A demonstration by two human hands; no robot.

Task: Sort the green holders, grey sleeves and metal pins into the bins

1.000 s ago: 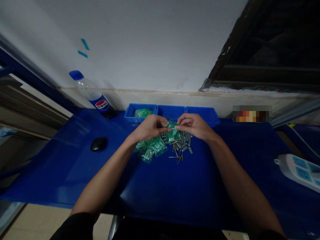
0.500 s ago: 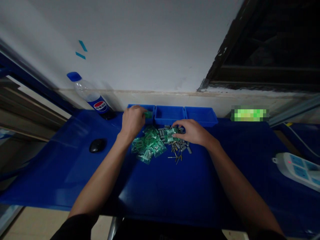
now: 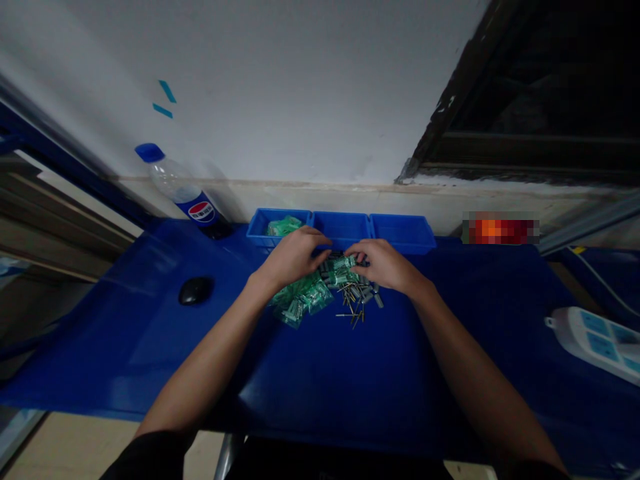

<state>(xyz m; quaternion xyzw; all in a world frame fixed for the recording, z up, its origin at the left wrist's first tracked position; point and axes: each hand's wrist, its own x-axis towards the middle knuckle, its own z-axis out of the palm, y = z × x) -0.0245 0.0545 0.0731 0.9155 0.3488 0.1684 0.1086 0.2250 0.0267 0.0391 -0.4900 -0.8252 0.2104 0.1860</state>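
My left hand (image 3: 297, 257) hovers over a pile of small green plastic packets (image 3: 305, 297), thumb and fingers apart with nothing visible between them. Thin pieces show through the clear film of those packets. Thumb and fingers of my right hand (image 3: 383, 263) pinch one green packet (image 3: 343, 268) at its right side. Under and around it lie loose grey cylinders (image 3: 367, 293) and thin metal pins (image 3: 353, 310). Behind the hands, more green packets (image 3: 285, 225) sit in the left blue bin (image 3: 257, 227).
Two more blue bins, a middle bin (image 3: 341, 227) and a right bin (image 3: 403, 230), adjoin along the wall. A cola bottle (image 3: 187, 193) and a black mouse (image 3: 195, 291) are on the left. A white power strip (image 3: 595, 337) lies at the right of the blue table (image 3: 330, 380).
My left hand has moved right from the left bin, letting go of a green packet there, and come near my right hand. The right hand still holds its packet in about the same place.
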